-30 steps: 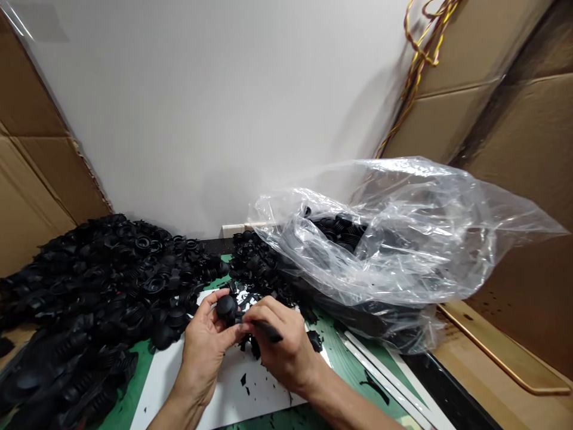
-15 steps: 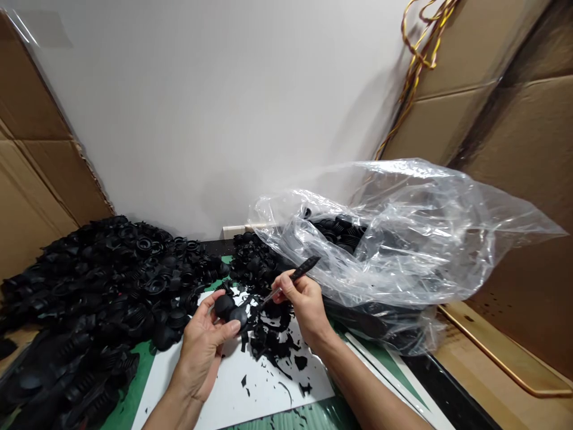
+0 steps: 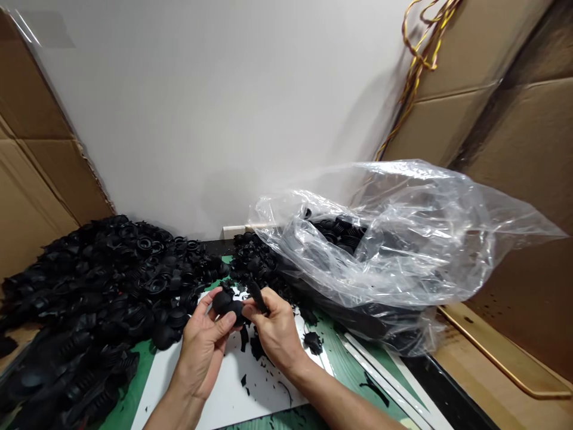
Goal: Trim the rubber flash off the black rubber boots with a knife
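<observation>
My left hand (image 3: pixel 206 340) pinches a black rubber part (image 3: pixel 222 303) with two rounded domes and some ribbing between thumb and fingers. I cannot tell whether it is one piece or two. Close against its right side, my right hand (image 3: pixel 280 328) grips a slim tool by its black handle (image 3: pixel 256 295). The tool's tip is hidden by the fingers and the part. Beneath both hands lies a white sheet (image 3: pixel 197 394) strewn with black rubber scraps (image 3: pixel 256 346).
A large heap of black ribbed rubber parts (image 3: pixel 107 280) covers the left side. To the right, a clear plastic bag (image 3: pixel 412 257) holds more of them. White strips (image 3: pixel 380 376) lie on the green mat (image 3: pixel 344 364). Cardboard (image 3: pixel 40 137) and a pale wall (image 3: pixel 215 113) enclose the space.
My right hand has moved left and down, bringing the tool to the rubber part. The tool's handle now points more upright. My left hand stays nearly in place, the part slightly turned.
</observation>
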Demonstrator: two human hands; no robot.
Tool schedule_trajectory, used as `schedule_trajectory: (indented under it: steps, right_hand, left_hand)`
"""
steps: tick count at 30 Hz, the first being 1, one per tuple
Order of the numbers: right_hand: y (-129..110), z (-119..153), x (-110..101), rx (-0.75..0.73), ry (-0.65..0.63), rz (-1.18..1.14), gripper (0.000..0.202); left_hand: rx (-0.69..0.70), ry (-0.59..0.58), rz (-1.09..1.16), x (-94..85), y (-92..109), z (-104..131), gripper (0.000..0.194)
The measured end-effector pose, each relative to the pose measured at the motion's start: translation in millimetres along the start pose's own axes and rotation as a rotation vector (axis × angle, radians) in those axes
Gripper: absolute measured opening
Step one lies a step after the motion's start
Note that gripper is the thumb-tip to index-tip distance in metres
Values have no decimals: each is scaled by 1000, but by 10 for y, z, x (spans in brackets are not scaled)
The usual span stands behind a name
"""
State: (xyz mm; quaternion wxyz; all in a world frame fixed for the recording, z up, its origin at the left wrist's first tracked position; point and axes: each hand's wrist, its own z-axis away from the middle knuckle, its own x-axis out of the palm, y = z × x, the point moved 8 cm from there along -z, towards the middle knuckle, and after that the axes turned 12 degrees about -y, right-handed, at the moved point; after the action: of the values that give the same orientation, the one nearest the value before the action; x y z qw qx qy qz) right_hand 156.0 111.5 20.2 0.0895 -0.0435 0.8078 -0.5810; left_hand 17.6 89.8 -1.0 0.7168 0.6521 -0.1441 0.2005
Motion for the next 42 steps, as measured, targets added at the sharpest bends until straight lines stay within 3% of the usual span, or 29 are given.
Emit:
schedule_trajectory:
  steps: [3,5,7,9,11,13,15,23,26,29,32,36,42]
  right_hand:
    - [-59,0,-95,-108,63,92,17]
    - [-84,-4,-166,-148,71,154,19]
    - [-87,-11,-210,-151,59,196,19]
    - [-92,-10,-207,-141,31,216,19]
    - [-127,5,-158,-156,-4,223,20]
    - [-184,32,-86,-194,-39,232,20]
    - [-228,59,-17,-225,-70,249,21]
    - [-117,27,86,-80,-51,262,17]
    - [-92,-50,-4,-78,23,296,15]
    - [0,-134,-265,-21,147,324,15]
    - [59,-178,-443,5,189,330,18]
    - [26,-154,-367,-16,126,327,20]
    - [14,-81,-230,0,76,304,25]
  left_hand:
    - [-24,-33,-261,-16,62,-30,58]
    - [-8,32,-532,-96,192,-37,55]
    - [159,194,-793,-153,467,25,49]
    - [372,292,-929,-83,704,146,48]
    - [430,166,-908,81,723,182,50]
    - [339,-61,-884,276,586,154,41]
    - [246,-181,-945,387,453,142,28]
    - [265,-128,-1158,355,414,163,11]
    - [276,-133,-1103,343,433,218,13]
    - [258,-208,-916,317,378,268,6]
    - [206,-169,-704,184,288,262,24]
    - [185,-58,-576,12,222,211,28]
    - [110,-15,-429,-110,176,204,35]
